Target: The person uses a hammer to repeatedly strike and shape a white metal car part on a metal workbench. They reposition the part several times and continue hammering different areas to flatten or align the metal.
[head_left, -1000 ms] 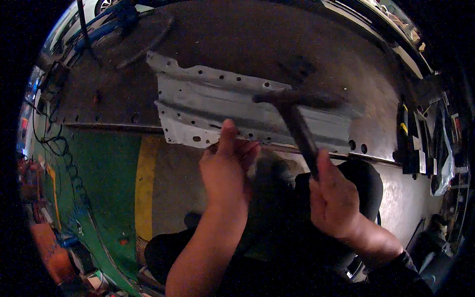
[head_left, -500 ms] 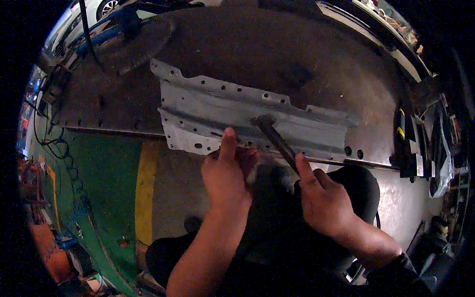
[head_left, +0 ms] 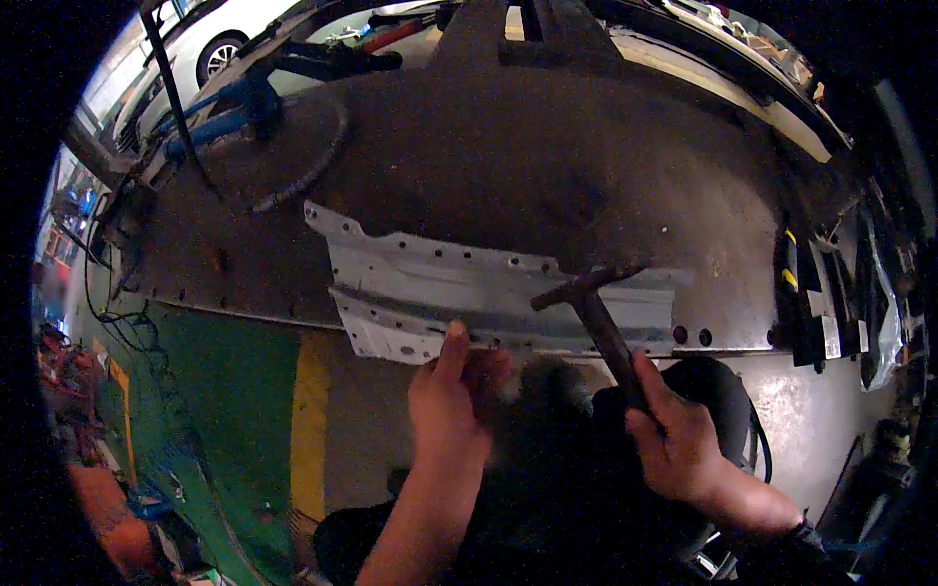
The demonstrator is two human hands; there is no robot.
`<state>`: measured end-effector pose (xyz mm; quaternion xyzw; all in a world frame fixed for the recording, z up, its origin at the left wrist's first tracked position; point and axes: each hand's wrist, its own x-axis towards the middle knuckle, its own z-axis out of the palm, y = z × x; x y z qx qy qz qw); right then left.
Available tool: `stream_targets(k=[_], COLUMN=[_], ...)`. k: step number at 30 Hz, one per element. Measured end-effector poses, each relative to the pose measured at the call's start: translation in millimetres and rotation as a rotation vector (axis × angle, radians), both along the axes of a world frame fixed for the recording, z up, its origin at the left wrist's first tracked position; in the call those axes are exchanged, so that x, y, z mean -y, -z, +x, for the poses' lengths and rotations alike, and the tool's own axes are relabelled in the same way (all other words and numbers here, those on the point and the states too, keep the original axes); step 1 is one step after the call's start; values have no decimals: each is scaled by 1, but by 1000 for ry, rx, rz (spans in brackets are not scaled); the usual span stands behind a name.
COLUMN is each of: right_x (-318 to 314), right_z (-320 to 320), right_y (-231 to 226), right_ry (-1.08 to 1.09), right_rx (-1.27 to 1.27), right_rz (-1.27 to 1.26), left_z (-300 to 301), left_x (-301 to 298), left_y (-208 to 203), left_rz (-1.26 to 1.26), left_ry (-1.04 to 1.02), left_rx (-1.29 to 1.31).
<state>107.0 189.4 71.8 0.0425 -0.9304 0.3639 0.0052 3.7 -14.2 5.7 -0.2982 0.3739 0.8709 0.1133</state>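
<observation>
A long grey sheet-metal panel (head_left: 420,266), with ridges along its length and holes near its edges, lies at the near edge of a dark metal table (head_left: 528,156). My left hand (head_left: 447,398) pinches the panel's near edge, thumb on top and fingers curled underneath, partly hidden. In my right hand (head_left: 682,439) is a hammer (head_left: 608,337), gripped by its handle. The hammer's long, narrow head hangs over the panel's right half and covers part of it. It looks raised off the metal.
A blue tool or clamp (head_left: 220,127) with a curved hose stands at the table's far left. Beyond it is a white car (head_left: 186,63). Dark parts and a clear plastic sheet (head_left: 877,322) line the right side. A yellow stripe (head_left: 309,420) crosses the green floor.
The hammer has come up off the panel and shifted right with my right hand. My left hand keeps its hold on the panel's edge. The whole view has tilted upward, showing more beyond the table.
</observation>
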Motion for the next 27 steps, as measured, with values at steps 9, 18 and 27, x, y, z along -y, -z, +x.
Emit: stream_targets(k=[9,18,27], right_x=[-7,1,22], right_z=[-14,-13,-11], right_y=[-6,9,22], right_ry=[-173,-211,-224], right_rx=[69,-54,-153], right_rz=[14,30,170], left_z=[-7,-4,-3], left_x=[21,19,22], left_y=[3,33,33], left_rz=[-206,-207,-275], left_ry=[-72,-129,-130], left_rx=[-290,-416,-372])
